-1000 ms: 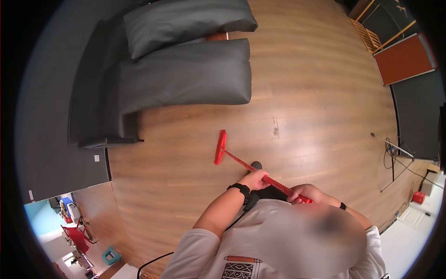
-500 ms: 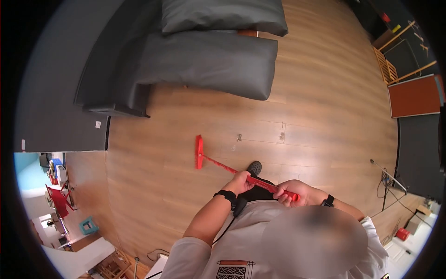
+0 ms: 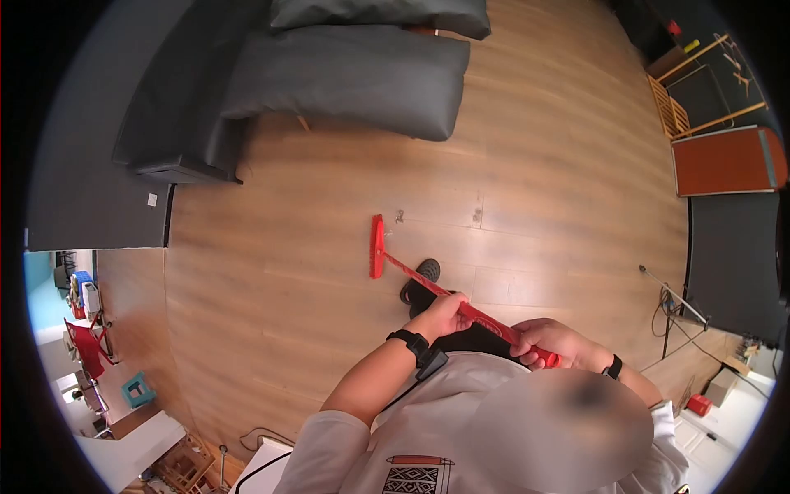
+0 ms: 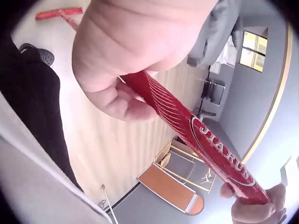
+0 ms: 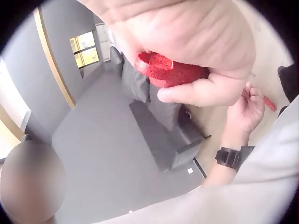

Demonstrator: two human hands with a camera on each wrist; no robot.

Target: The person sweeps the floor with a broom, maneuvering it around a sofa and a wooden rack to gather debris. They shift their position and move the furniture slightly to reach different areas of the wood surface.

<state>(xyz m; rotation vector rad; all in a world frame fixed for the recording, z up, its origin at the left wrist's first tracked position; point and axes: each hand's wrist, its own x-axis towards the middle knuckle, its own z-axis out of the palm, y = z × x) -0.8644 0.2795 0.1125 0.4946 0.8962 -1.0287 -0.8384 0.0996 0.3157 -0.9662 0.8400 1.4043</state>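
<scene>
A red broom (image 3: 376, 247) slants down to the floor, its bristles facing left and its head beside a small patch of debris (image 3: 400, 216). My left hand (image 3: 444, 317) grips the handle partway along, fingers curled round it. At the top end of the handle (image 4: 201, 140), my right hand (image 3: 555, 342) holds on; in the right wrist view its thumb and palm wrap the red end (image 5: 170, 70). The left wrist view also catches the broom head, far off at the upper left.
A dark grey sofa (image 3: 354, 82) stands ahead to the left. A second debris spot (image 3: 476, 216) lies on the wood floor. My dark shoe (image 3: 428, 268) is close to the broom handle. At the right are a metal stand (image 3: 675, 295) with cables and an orange-brown board (image 3: 716, 162).
The broom head first swung left, away from the debris, then came back right toward it. Both hands kept their grip on the handle. The head view shifted as well.
</scene>
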